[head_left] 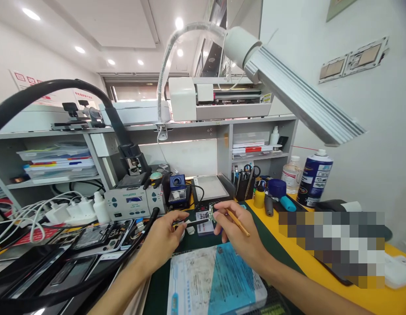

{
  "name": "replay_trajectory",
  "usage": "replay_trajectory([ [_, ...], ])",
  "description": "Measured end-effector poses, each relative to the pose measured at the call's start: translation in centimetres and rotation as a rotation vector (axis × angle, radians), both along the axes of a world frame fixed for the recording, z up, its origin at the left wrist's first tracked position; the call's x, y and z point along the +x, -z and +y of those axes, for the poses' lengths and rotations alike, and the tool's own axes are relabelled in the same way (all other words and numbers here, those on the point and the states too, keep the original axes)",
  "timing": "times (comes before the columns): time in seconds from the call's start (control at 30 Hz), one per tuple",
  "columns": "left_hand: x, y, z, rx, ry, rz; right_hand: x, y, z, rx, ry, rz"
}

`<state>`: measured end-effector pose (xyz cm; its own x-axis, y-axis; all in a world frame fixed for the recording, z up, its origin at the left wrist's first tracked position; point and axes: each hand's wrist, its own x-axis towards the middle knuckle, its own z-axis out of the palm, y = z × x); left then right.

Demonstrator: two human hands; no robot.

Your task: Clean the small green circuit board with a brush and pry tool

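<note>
wall posters, ten o'clock: red symbols and red lettering, too small to read.
machine sticker, one o'clock: yellow and black label on the white machine on the top shelf, wording illegible.
spray can, three o'clock: dark blue can with white label blocks, print too blurred to read.
station display, nine o'clock: small lit panel on the grey soldering station, digits not legible.
printed sheet, six o'clock: blue and white sheet on the mat, fine print unreadable.
blurred patch, four o'clock: pixelated, nothing to read.
overall: no text can be read with certainty.
</note>
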<state>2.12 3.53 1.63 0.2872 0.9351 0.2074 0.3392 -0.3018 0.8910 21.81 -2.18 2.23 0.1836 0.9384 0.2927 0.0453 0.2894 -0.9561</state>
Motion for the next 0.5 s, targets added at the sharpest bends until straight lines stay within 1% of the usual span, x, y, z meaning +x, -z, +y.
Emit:
replay_trajectory([
  [0.07, -1.1, -0.8, 0.1, 0.118, -0.029, 0.108, 0.0, 0.1, -0.1, -0.014, -0.015, 0.004],
  [0.1, -1.7, -1.2, 0.2, 0.148, -0.028, 0.172, -0.1, 0.1, -0.1, -0.021, -0.027, 0.006],
  [0.17, -3.1, -1.5, 0.3, 0.157, 0.038, 0.320, -0.2, 0.3, -0.2, -0.035, -0.057, 0.008],
  [0.23, -4.2, -1.1, 0.5, 0.141, 0.114, 0.464, -0.3, 0.5, -0.2, -0.053, -0.093, 0.009],
  [0.33, -5.0, 0.1, 0.7, 0.142, 0.182, 0.613, -0.4, 0.8, -0.2, -0.080, -0.143, 0.005],
  [0.4, -5.0, 0.7, 0.8, 0.159, 0.219, 0.669, -0.5, 0.8, -0.2, -0.097, -0.159, 0.000],
  [0.5, -4.5, 1.2, 0.8, 0.183, 0.267, 0.701, -0.6, 0.7, -0.2, -0.129, -0.168, -0.011],
])
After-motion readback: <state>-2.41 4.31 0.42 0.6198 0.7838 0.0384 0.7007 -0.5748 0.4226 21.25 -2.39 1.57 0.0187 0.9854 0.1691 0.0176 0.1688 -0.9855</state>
